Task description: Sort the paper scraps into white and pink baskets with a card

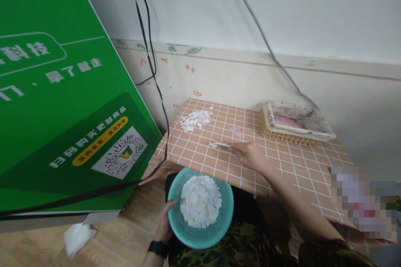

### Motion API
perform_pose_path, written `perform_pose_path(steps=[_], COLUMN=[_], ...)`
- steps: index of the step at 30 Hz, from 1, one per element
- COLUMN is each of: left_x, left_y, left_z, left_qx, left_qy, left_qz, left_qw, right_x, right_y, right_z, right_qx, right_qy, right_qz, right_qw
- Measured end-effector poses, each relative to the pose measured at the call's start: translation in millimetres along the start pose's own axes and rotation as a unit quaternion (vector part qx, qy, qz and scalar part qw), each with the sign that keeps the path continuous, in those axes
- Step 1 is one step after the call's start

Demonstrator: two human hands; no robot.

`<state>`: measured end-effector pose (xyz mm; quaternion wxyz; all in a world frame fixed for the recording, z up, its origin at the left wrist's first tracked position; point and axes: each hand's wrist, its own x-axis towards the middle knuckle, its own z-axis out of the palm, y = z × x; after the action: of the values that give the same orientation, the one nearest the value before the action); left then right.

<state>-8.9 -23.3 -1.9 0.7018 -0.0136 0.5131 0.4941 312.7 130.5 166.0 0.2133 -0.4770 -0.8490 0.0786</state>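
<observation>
My left hand (pixel 165 222) grips the left rim of a teal plastic colander (pixel 226 210), thumb over the edge. The colander rests on my lap and holds a heap of white paper scraps (pixel 200 201). My right hand (pixel 250 155) is closed on a thin, flat white strip (pixel 224 145), seen nearly edge-on over the table; its exact kind I cannot make out. A few small paper bits (pixel 214 144) lie at the strip's left end. Farther back on the table is a loose pile of white and pinkish paper scraps (pixel 196 120).
A brown checked cloth covers the table (pixel 225 121). On it, near the wall, stands a lined wicker basket (pixel 291 137). Left of the table rises a large green box (pixel 78 79), with a black strap (pixel 165 121) hanging past it. A white plastic bag (pixel 77 238) lies on the floor.
</observation>
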Motion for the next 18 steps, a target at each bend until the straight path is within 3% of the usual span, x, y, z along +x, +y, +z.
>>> perform_pose_path(steps=[6,14,18], left_x=[-8.0,-25.8,-32.5], left_y=[-0.5,6.2,9.2], left_z=[8.3,25.0,29.9], left_qx=[-0.016,-0.035,-0.035], left_qy=[0.008,-0.002,0.0], left_qz=[0.021,0.026,0.031], left_qw=[1.0,0.999,0.999], right_x=[-6.5,-27.8,-33.2], right_y=[-7.2,-29.0,-32.0], right_z=[4.7,14.7,12.5], right_qx=[-0.02,0.03,0.025], right_qy=[0.034,0.002,0.031], right_qz=[0.008,-0.032,-0.002], right_qw=[0.999,0.999,0.999])
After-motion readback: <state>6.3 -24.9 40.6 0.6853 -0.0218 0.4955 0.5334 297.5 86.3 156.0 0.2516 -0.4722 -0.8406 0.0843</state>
